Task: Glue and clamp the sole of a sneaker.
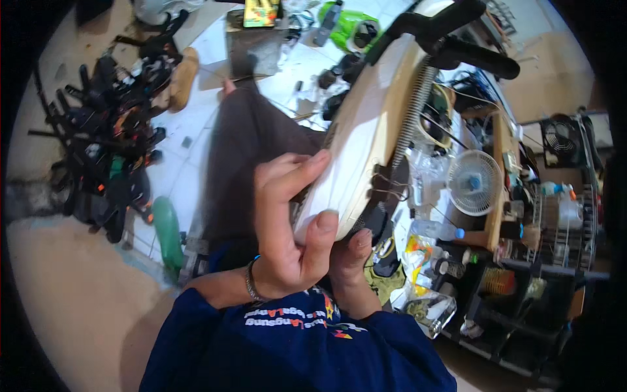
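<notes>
A long pale shoe sole [356,130] with a ribbed dark edge slants upward from my hands, its near end close to my chest. My left hand [281,215], with a bracelet at the wrist, grips the near end, thumb on top and fingers along its left edge. My right hand [353,258] holds the same end from the right and below; only its thumb shows clearly and its other fingers are hidden. A black clip [385,185] with wire loops sits on the sole's right edge. Thick black prongs [450,42] show at the far end; I cannot tell whether they join it.
Many dark tools and parts lie piled [117,130] on the left, near a brown shoe-shaped form [185,78] and a green one [168,232]. On the right stand a white fan [475,183], a clear bottle [434,230], black bins [516,307] and a wire rack [562,222].
</notes>
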### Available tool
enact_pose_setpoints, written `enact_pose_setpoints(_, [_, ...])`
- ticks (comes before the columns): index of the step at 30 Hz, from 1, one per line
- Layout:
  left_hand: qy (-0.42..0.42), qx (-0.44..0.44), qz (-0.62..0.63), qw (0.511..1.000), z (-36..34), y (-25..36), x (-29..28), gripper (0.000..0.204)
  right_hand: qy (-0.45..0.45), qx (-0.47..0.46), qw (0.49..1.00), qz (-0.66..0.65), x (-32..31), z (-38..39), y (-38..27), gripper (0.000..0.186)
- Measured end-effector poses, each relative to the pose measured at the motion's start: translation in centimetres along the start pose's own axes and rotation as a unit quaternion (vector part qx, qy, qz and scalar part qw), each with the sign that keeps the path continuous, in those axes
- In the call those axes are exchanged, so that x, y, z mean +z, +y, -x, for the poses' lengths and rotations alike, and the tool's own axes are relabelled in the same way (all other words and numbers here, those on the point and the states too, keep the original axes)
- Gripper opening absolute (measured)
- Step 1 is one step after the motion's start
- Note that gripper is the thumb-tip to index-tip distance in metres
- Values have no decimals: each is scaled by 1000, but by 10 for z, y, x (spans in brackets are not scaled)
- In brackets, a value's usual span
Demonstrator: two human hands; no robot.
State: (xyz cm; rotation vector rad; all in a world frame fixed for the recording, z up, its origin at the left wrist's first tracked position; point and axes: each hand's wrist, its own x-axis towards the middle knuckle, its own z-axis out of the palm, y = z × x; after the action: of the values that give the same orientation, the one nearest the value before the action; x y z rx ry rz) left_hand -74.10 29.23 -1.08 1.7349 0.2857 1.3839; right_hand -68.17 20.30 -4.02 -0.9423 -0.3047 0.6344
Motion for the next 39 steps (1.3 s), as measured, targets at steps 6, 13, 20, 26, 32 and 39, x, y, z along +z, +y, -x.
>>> enact_pose_setpoints(6, [122,-298,272,907,-2,-36,-10,38,-129,-107,969,182,9,-14,-4,134])
enact_pose_setpoints(13, [353,-299,275,843,2,-107,-83,34,-156,-100,944,272,-105,0,-39,101])
enact_pose_setpoints(20, [363,-261,202,871,-1,-140,-175,32,-6,-78,968,237,-237,38,-46,48])
enact_pose_setpoints(26, [372,-340,190,843,18,-168,-178,29,22,-44,977,206,-281,71,-67,49])
enact_pose_setpoints(32, [333,-404,137,841,56,-215,-147,29,62,-30,971,231,-298,74,-53,42])
enact_pose_setpoints(39, [348,-484,186,781,78,-262,-128,34,81,-42,969,231,-285,71,-55,37])
